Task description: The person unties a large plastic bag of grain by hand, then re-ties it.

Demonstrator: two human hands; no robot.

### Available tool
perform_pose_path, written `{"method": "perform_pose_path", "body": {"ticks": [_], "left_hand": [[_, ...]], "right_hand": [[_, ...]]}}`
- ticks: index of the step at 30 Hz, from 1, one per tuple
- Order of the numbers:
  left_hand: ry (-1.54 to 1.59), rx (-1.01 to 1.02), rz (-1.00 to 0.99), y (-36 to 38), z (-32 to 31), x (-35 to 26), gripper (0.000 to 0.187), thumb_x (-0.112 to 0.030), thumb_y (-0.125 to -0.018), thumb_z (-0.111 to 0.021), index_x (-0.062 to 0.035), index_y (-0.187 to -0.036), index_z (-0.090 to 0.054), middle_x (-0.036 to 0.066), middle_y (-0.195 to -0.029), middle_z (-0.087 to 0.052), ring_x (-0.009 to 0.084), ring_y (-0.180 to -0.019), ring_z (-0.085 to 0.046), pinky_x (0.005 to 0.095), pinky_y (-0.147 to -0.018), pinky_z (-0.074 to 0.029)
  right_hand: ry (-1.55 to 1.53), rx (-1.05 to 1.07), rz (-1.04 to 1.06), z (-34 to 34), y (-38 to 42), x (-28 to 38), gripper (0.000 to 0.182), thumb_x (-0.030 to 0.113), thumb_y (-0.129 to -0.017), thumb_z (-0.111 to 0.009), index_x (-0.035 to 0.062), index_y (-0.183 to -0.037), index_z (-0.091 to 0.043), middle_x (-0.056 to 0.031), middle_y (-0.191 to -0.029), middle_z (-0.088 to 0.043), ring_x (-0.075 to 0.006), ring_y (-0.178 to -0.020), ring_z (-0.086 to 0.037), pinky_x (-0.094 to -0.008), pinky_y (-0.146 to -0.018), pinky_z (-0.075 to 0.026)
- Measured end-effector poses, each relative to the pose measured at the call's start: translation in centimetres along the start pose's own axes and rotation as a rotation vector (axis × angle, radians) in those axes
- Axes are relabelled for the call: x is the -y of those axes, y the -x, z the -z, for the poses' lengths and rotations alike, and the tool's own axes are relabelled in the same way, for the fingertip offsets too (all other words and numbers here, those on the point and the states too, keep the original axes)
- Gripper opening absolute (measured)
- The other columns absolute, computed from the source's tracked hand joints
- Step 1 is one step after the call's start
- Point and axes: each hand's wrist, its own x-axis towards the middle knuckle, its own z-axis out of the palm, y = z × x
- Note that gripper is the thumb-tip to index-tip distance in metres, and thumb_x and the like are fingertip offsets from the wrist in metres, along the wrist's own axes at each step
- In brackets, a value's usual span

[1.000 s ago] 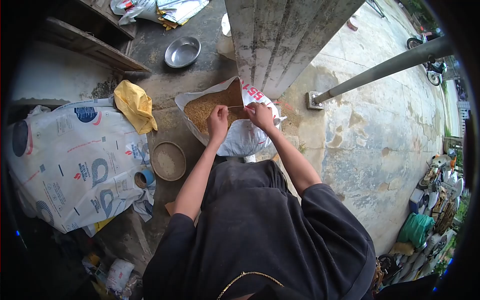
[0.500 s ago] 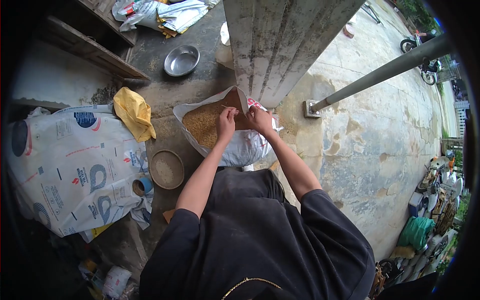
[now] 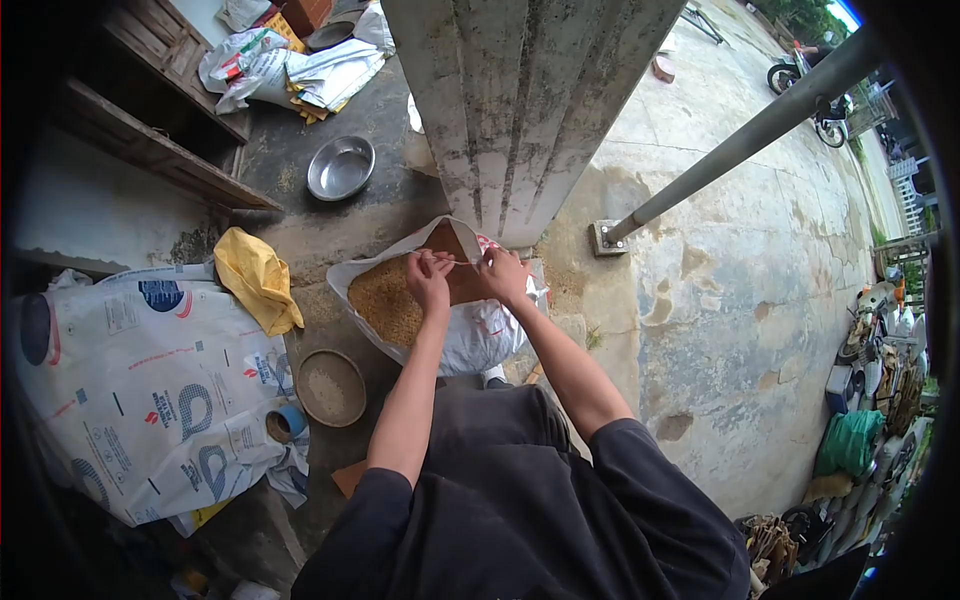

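A white woven sack (image 3: pixel 478 342) stands open-mouthed before me, filled with golden-brown grain (image 3: pixel 384 302). Over its mouth, my left hand (image 3: pixel 430 280) is closed, pinching a thin pale string (image 3: pixel 462 263). The string runs across to my right hand (image 3: pixel 503 276), whose fingers are closed on it near the sack's right rim. Both hands are a short distance apart, and the fingertips are partly hidden.
A concrete pillar (image 3: pixel 510 110) rises right behind the sack. To the left are a round shallow basin (image 3: pixel 331 388), a printed sack pile (image 3: pixel 140 390) and a yellow bag (image 3: pixel 257 278). A metal bowl (image 3: pixel 341 168) sits farther back; a slanted pole (image 3: pixel 740 140) stands right.
My hands have moved slightly apart, and the string now shows stretched between them. The view has shifted, so the sack sits lower and farther left.
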Motion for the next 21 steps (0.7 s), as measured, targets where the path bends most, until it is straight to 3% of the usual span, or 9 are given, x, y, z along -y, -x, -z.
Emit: {"method": "perform_pose_path", "body": {"ticks": [2, 7, 9, 12, 13, 16, 18, 19, 21], "left_hand": [[-0.032, -0.125, -0.131, -1.1, 1.2, -3.9, 0.017, -0.017, -0.100, -0.044, 0.0000, -0.099, -0.046, 0.017, -0.090, -0.063, 0.0259, -0.081, -0.067, 0.0349, -0.075, -0.059], [-0.232, 0.080, -0.370, 0.5, 2.9, -14.9, 0.023, -0.018, -0.101, -0.044, 0.0045, -0.105, -0.049, 0.016, -0.092, -0.063, 0.0232, -0.088, -0.066, 0.0324, -0.080, -0.057], [-0.285, 0.136, -0.407, 2.7, 3.1, -15.3, 0.025, -0.018, -0.101, -0.044, 0.0054, -0.107, -0.050, 0.016, -0.094, -0.063, 0.0234, -0.090, -0.066, 0.0340, -0.081, -0.057], [-0.314, 0.146, -0.503, 6.6, 4.2, -13.6, 0.022, -0.015, -0.100, -0.045, 0.0057, -0.105, -0.052, 0.016, -0.098, -0.063, 0.0234, -0.093, -0.065, 0.0361, -0.084, -0.056], [-0.327, 0.144, -0.490, 7.5, 4.7, -13.1, 0.022, -0.015, -0.100, -0.045, 0.0057, -0.105, -0.052, 0.016, -0.098, -0.063, 0.0234, -0.093, -0.065, 0.0361, -0.084, -0.056], [-0.398, 0.205, -0.454, 8.7, 5.8, -11.8, 0.023, -0.014, -0.100, -0.045, 0.0058, -0.109, -0.052, 0.017, -0.099, -0.063, 0.0233, -0.093, -0.065, 0.0367, -0.084, -0.056], [-0.358, 0.196, -0.412, 9.5, 6.2, -11.5, 0.022, -0.014, -0.100, -0.045, 0.0059, -0.107, -0.053, 0.017, -0.099, -0.063, 0.0227, -0.093, -0.065, 0.0361, -0.084, -0.056], [-0.319, 0.197, -0.378, 9.3, 6.0, -11.6, 0.022, -0.014, -0.100, -0.045, 0.0060, -0.105, -0.053, 0.016, -0.099, -0.063, 0.0221, -0.092, -0.065, 0.0355, -0.084, -0.056], [-0.300, 0.187, -0.365, 9.6, 5.8, -12.2, 0.022, -0.014, -0.101, -0.044, 0.0058, -0.107, -0.053, 0.016, -0.099, -0.063, 0.0219, -0.093, -0.064, 0.0354, -0.084, -0.056]], "right_hand": [[0.016, -0.025, -0.044, -0.5, 0.3, -1.0, 0.028, 0.038, -0.078, -0.059, 0.0149, -0.091, -0.069, -0.0073, -0.100, -0.066, -0.0290, -0.105, -0.056, -0.0502, -0.090, -0.036], [-0.015, 0.148, 0.088, 1.0, 0.9, -0.8, 0.025, 0.037, -0.082, -0.060, 0.0144, -0.091, -0.068, -0.0065, -0.107, -0.064, -0.0274, -0.111, -0.052, -0.0511, -0.092, -0.034], [-0.058, 0.136, 0.095, 1.2, 0.4, -0.5, 0.025, 0.036, -0.083, -0.061, 0.0137, -0.091, -0.067, -0.0081, -0.108, -0.063, -0.0294, -0.109, -0.054, -0.0502, -0.090, -0.037], [-0.227, -0.183, 0.062, 1.1, 1.1, -1.7, 0.022, 0.028, -0.085, -0.061, 0.0074, -0.091, -0.065, -0.0133, -0.097, -0.065, -0.0338, -0.095, -0.060, -0.0427, -0.082, -0.045], [-0.270, -0.217, -0.008, 1.8, 1.6, -1.5, 0.023, 0.030, -0.087, -0.060, 0.0070, -0.090, -0.062, -0.0113, -0.097, -0.064, -0.0302, -0.099, -0.057, -0.0453, -0.088, -0.040], [-0.386, -0.190, -0.069, 3.1, 3.0, -0.1, 0.027, 0.030, -0.087, -0.060, 0.0031, -0.088, -0.062, -0.0134, -0.083, -0.066, -0.0317, -0.081, -0.062, -0.0414, -0.076, -0.046], [-0.452, -0.054, -0.001, 1.9, 4.8, 0.9, 0.029, 0.029, -0.088, -0.059, -0.0001, -0.087, -0.063, -0.0175, -0.078, -0.066, -0.0338, -0.069, -0.063, -0.0423, -0.065, -0.049], [-0.447, 0.126, 0.003, 1.2, 5.4, 1.2, 0.032, 0.032, -0.094, -0.054, 0.0007, -0.095, -0.062, -0.0154, -0.086, -0.069, -0.0284, -0.071, -0.066, -0.0419, -0.065, -0.050], [-1.098, 0.627, -0.435, 0.0, 6.0, 2.5, 0.039, 0.038, -0.099, -0.043, 0.0024, -0.102, -0.059, -0.0106, -0.088, -0.069, -0.0220, -0.073, -0.066, -0.0385, -0.066, -0.052]]}}
